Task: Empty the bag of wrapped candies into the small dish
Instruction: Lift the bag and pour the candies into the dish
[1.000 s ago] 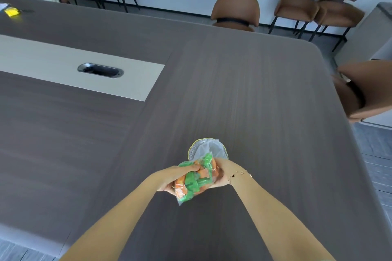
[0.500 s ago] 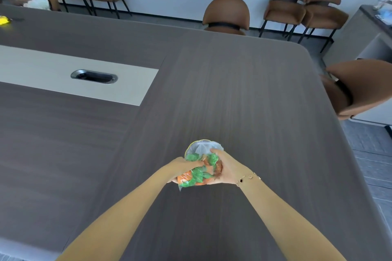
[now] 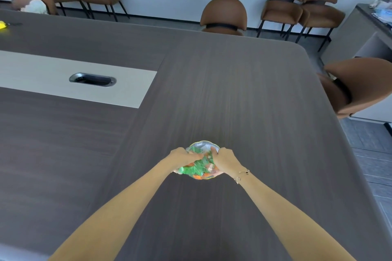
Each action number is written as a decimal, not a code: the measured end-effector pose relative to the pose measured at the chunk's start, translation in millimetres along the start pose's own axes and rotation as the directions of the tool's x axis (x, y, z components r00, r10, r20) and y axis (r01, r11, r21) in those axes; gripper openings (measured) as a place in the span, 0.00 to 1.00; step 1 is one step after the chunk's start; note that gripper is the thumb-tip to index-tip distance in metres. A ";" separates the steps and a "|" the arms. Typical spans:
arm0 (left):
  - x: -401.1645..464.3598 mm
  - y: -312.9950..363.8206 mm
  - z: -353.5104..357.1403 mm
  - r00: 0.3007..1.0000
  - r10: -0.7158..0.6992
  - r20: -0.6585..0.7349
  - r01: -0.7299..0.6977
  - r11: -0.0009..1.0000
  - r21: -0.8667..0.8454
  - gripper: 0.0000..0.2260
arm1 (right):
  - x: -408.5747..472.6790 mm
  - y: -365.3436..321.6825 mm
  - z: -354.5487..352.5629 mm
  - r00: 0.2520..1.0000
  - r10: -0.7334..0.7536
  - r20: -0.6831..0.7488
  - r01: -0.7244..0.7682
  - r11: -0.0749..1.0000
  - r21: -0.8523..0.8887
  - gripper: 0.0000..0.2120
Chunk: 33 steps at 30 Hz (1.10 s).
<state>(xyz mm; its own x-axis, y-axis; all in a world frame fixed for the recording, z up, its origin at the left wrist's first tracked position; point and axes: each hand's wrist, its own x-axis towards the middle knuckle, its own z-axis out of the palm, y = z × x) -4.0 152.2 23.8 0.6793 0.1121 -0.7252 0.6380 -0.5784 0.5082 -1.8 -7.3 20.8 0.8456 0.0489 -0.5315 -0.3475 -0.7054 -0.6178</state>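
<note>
A clear plastic bag of green and orange wrapped candies [image 3: 198, 166] sits directly over the small dish [image 3: 202, 143], whose pale scalloped rim shows only at the far side and at the near right. My left hand [image 3: 182, 155] grips the bag's left side and my right hand [image 3: 224, 160] grips its right side. Most of the dish is hidden under the bag and my hands. Whether any candies lie loose in the dish I cannot tell.
The dark wooden table [image 3: 244, 95] has a pale inlay with a cable port [image 3: 92, 79] at the left. Brown chairs stand along the far wall [image 3: 223, 17] and at the right edge [image 3: 358, 87]. A yellow object [image 3: 3, 25] lies far left.
Both hands carried the bag forward and down, from a tilted hold in front of the dish to a position right on top of it. The view also shifted.
</note>
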 end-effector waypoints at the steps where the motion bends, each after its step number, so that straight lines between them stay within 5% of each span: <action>1: 1.1 0.9 0.5 1.000 0.003 -0.002 -0.003 1.000 -0.020 0.31 | 2.8 0.9 0.4 0.999 -0.036 -0.002 0.036 0.998 -0.045 0.20; 7: 3.9 9.3 -9.6 0.999 0.030 0.041 -0.025 0.995 -0.101 0.26 | 13.5 0.0 -5.0 0.988 -0.124 -0.089 0.103 0.972 -0.212 0.17; 13: 1.8 15.7 -17.7 0.994 0.104 0.023 -0.105 0.992 0.069 0.16 | 19.1 1.5 -13.7 0.979 -0.124 -0.162 0.098 0.982 -0.164 0.20; 20: -7.6 21.4 -27.8 0.950 0.308 0.045 -0.311 0.929 0.199 0.25 | 15.7 0.5 -24.7 0.968 -0.148 -0.202 0.090 0.958 -0.273 0.20; 26: -8.6 17.4 -41.6 0.853 0.491 0.176 -0.519 0.771 0.370 0.12 | 17.6 4.9 -41.2 0.907 -0.235 -0.349 0.069 0.901 -0.429 0.23; 33: -13.4 21.2 -33.3 0.735 0.677 0.047 -0.521 0.519 0.678 0.19 | 18.4 3.4 -51.9 0.867 -0.285 -0.409 0.072 0.883 -0.463 0.23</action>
<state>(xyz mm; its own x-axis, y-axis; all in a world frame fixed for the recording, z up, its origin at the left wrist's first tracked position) 12.5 165.4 59.8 0.9140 -0.3468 -0.2108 -0.2685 -0.9062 0.3266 33.6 -45.5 39.0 0.9978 -0.0459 -0.0482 -0.0588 -0.9471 -0.3154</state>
